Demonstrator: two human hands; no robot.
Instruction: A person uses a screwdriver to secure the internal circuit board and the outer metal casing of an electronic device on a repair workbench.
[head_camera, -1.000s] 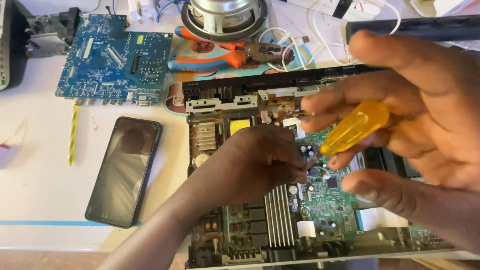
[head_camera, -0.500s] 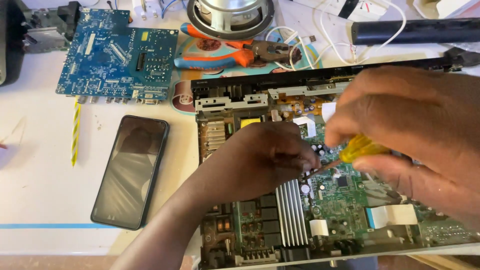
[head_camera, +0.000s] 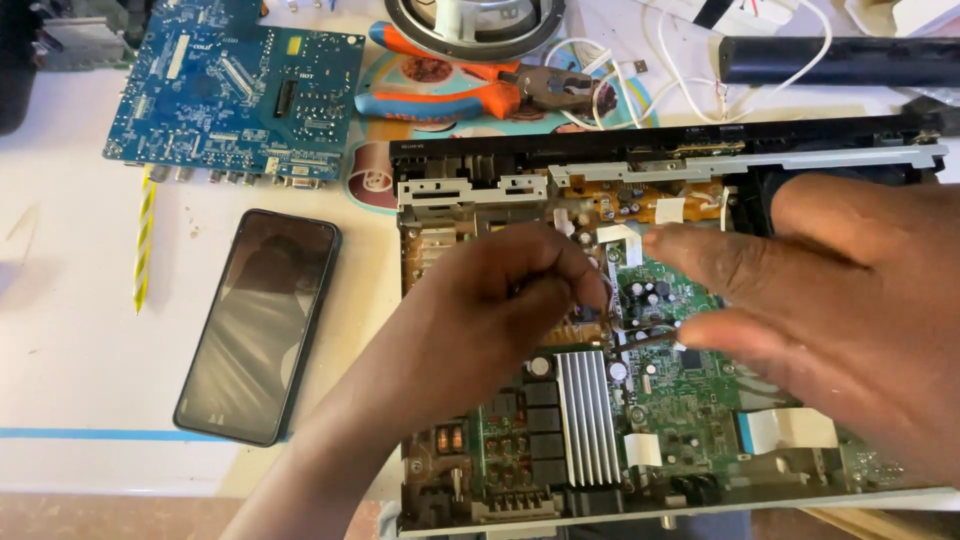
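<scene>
An opened electronic device (head_camera: 470, 190) lies in front of me, showing a green circuit board (head_camera: 690, 410) and a ribbed silver heat sink (head_camera: 588, 415). My left hand (head_camera: 500, 300) rests over the middle of the board with its fingertips pinched together by small components; what is between them is hidden. My right hand (head_camera: 840, 300) hovers over the right half of the board. It is closed around a screwdriver whose thin dark shaft (head_camera: 652, 338) pokes out toward the left fingertips. The handle is hidden under the palm.
A black phone (head_camera: 255, 325) lies face up left of the device. Behind it are a blue circuit board (head_camera: 230, 90), orange-and-blue pliers (head_camera: 470, 90), a speaker cone (head_camera: 470, 15), white cables (head_camera: 780, 50) and a black tube (head_camera: 840, 60). A yellow striped stick (head_camera: 143, 240) lies far left.
My right hand has dropped lower over the board and turned, so the yellow handle is now hidden under the palm. My left hand has stayed pinched at the same spot.
</scene>
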